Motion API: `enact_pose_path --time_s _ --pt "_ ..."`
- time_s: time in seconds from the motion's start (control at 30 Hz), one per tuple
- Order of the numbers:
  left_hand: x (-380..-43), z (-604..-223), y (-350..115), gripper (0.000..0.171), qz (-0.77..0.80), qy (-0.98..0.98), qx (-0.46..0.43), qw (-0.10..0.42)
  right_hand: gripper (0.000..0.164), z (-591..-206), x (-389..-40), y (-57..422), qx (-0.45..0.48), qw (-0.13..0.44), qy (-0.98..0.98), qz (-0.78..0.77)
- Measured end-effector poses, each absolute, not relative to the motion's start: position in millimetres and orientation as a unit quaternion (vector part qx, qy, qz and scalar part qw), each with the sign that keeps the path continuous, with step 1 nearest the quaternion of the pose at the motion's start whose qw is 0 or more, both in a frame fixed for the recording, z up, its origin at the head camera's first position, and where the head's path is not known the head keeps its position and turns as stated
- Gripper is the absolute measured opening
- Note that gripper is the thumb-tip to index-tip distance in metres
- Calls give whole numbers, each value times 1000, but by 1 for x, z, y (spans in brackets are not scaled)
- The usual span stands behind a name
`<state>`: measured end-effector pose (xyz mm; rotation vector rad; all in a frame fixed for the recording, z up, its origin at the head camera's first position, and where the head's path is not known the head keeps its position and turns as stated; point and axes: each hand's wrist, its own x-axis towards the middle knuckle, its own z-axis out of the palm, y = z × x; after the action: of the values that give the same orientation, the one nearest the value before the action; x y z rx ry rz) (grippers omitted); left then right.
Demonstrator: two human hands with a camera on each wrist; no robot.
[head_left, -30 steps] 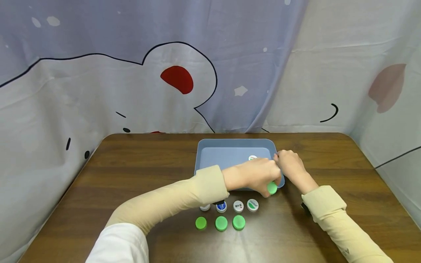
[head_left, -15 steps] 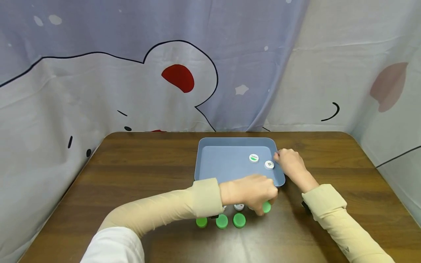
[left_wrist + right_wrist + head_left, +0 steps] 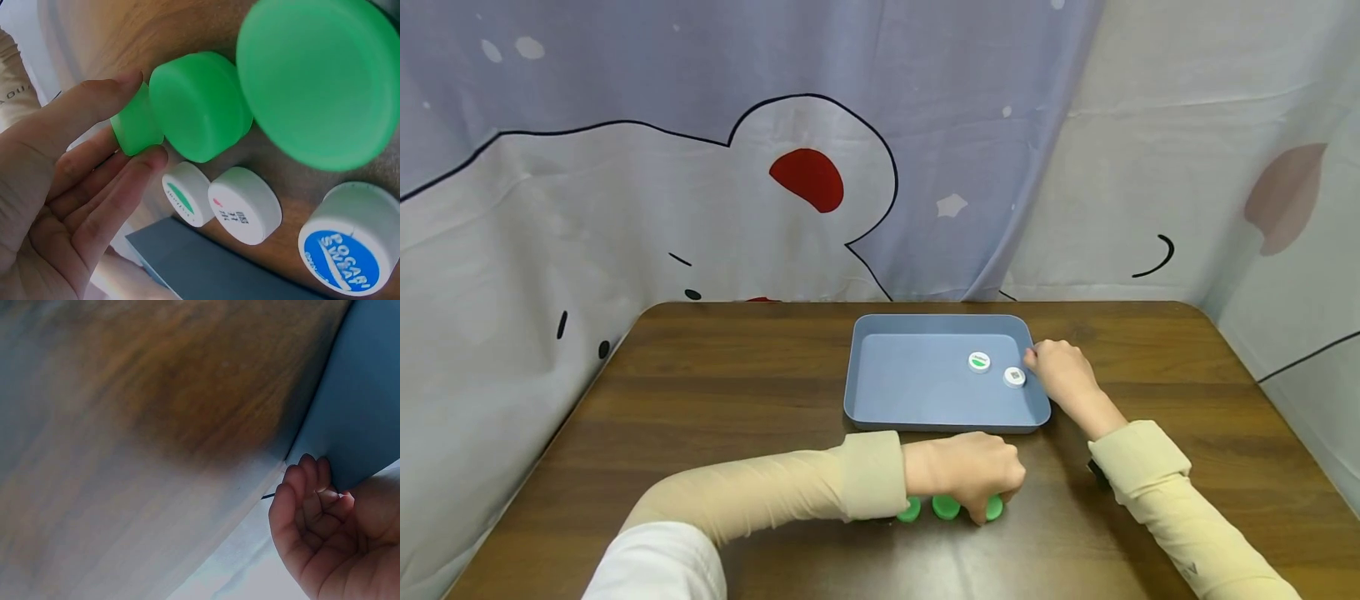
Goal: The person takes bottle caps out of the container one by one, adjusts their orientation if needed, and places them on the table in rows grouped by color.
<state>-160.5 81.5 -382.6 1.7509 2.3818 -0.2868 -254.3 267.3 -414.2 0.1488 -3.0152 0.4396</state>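
Observation:
In the head view my left hand is low over the table in front of the tray. Its thumb and fingers pinch a green bottle cap, which is at the right end of a row of green caps. Beside it in the left wrist view stand another green cap and a large-looking green one. My right hand holds the right rim of the blue-grey tray, with curled fingers against its wall in the right wrist view. Inside the tray lie two white caps, one with a green mark and one with a square print.
Between the green row and the tray, a white cap with a green leaf, one with dark lettering and a blue-topped one stand on the wooden table. My left hand and sleeve hide them in the head view.
My left hand has come from over the tray's front right corner toward me, carrying the green cap down to the row's right end. My right hand has stayed at the tray rim.

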Motion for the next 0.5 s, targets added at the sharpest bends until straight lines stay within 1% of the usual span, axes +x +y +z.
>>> enact_pose_path --time_s 0.5 --pt "-158 -391 78 23 -76 802 586 87 35 -415 -255 267 41 42 -988 146"
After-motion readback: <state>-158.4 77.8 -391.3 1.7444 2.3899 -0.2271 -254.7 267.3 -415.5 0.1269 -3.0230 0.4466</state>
